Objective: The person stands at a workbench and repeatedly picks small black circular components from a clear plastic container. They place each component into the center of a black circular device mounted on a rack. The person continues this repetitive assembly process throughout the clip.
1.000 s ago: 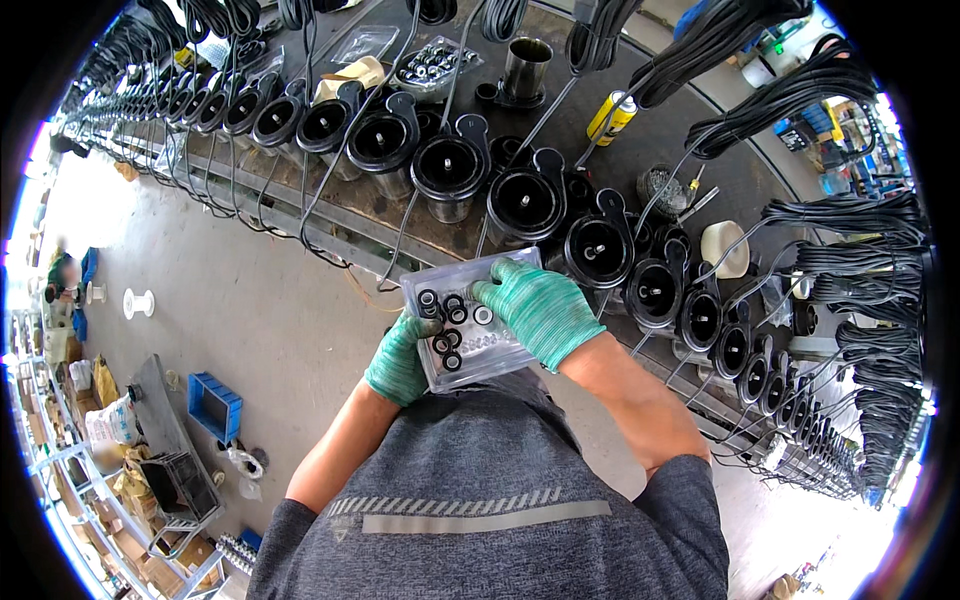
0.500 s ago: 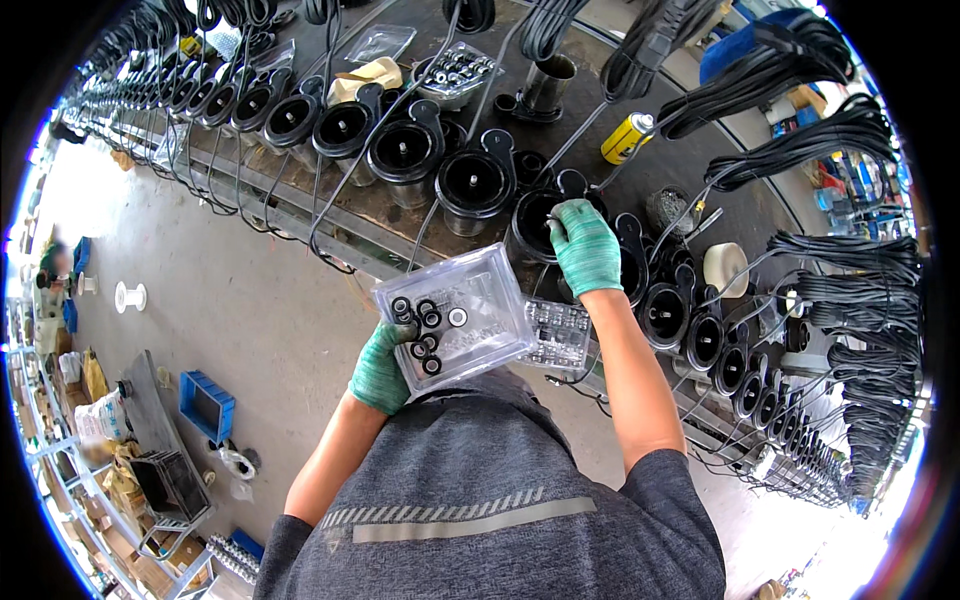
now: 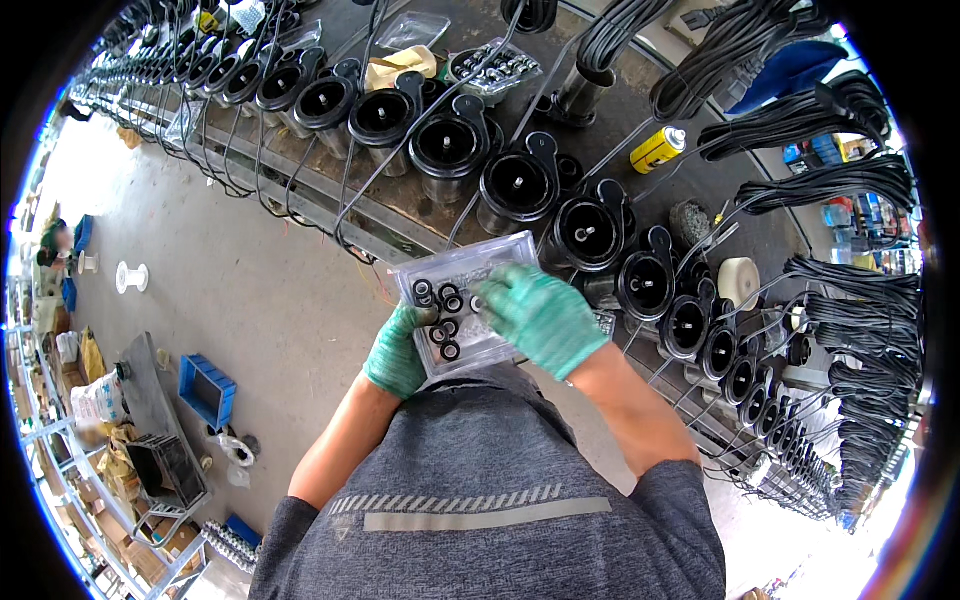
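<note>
My left hand point(image 3: 396, 352), in a green glove, grips the left edge of a clear plastic tray point(image 3: 482, 354) in front of my body. Several black rings with pale inner rims point(image 3: 450, 328) lie along the tray's left side. My right hand point(image 3: 545, 318), gloved alike, is over the tray's right part, its fingertips beside a lone ring point(image 3: 477, 304). Motion smears its fingers, so whether they hold anything is unclear. Just beyond the tray stands a round black-rimmed metal housing point(image 3: 587, 234) with a short shaft upright in its middle.
Similar housings line the workbench point(image 3: 690, 328) edge on both sides, with bundled black cables point(image 3: 825, 195) hanging above. On the bench are a yellow spray can point(image 3: 658, 150), a tape roll point(image 3: 738, 283) and a container of small metal parts point(image 3: 495, 68). A blue crate point(image 3: 207, 390) sits on the floor.
My right hand has come back from a housing on the bench to the tray. The view has shifted, so the housings appear farther right. My left hand still holds the tray.
</note>
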Demonstrator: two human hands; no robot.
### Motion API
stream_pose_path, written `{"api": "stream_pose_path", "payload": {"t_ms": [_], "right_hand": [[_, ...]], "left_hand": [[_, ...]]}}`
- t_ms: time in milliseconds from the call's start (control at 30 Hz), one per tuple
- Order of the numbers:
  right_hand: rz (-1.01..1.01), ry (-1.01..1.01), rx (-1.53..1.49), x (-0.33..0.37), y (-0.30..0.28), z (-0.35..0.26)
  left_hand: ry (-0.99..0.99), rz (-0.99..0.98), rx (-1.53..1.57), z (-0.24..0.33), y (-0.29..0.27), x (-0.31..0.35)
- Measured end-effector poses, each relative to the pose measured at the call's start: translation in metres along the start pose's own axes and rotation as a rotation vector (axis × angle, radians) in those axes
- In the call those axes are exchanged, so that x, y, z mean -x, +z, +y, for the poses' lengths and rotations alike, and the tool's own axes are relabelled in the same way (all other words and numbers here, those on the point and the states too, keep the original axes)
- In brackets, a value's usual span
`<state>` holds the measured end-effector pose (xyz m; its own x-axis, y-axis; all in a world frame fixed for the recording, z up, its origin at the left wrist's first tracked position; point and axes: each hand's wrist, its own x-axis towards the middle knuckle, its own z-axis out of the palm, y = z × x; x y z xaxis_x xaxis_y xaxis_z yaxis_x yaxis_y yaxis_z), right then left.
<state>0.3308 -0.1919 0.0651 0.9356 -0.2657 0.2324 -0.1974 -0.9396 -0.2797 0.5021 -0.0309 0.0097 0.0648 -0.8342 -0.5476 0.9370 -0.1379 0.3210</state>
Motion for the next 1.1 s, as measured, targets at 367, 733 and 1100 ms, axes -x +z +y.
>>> {"api": "stream_pose_path", "payload": {"t_ms": [367, 733, 1100], "right_hand": [[0.25, 0.584, -0.51, -0.064, -0.011, 0.027], [0.236, 0.948, -0.506, -0.082, 0.056, 0.133], [0.061, 0.218, -0.31, -0.139, 0.017, -0.057]], "left_hand": [[-0.045, -0.047, 0.101, 0.044, -0.044, 0.006], [0.0, -0.059, 0.089, 0.094, -0.075, 0.027], [0.005, -0.04, 0.058, 0.129, -0.089, 0.019]]}}
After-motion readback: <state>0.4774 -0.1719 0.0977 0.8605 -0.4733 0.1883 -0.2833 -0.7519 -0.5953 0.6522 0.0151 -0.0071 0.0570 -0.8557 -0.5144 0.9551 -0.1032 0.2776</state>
